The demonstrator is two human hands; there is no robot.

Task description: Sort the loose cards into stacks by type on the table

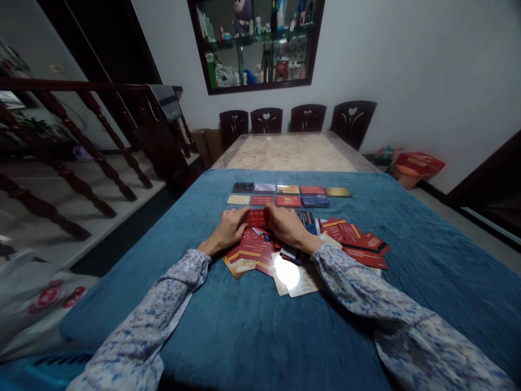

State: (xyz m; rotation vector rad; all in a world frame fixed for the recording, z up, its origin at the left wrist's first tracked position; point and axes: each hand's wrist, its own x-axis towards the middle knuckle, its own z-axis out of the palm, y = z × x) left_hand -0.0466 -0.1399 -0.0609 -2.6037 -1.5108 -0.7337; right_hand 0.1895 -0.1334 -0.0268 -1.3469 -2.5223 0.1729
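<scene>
Between my two hands is a red card (256, 218) with light print, its ends gripped by the fingers. My left hand (228, 227) closes on its left end, and my right hand (286, 224) on its right end. Whether it is one card or a small stack, I cannot tell. Under and around the hands lies a loose heap of mixed cards (252, 250), mostly red, some cream. More red cards (362, 248) spread out right of my right wrist. Beyond the hands, neat stacks stand in two rows, among them a red stack (288, 201) and a blue stack (315, 201).
A blue cloth (203, 336) covers the near part of the table; the marble top (285, 152) shows beyond it. Dark chairs (266, 120) line the far end. White plastic bags (44, 304) sit at the left, a red bag (419, 163) on the floor at right.
</scene>
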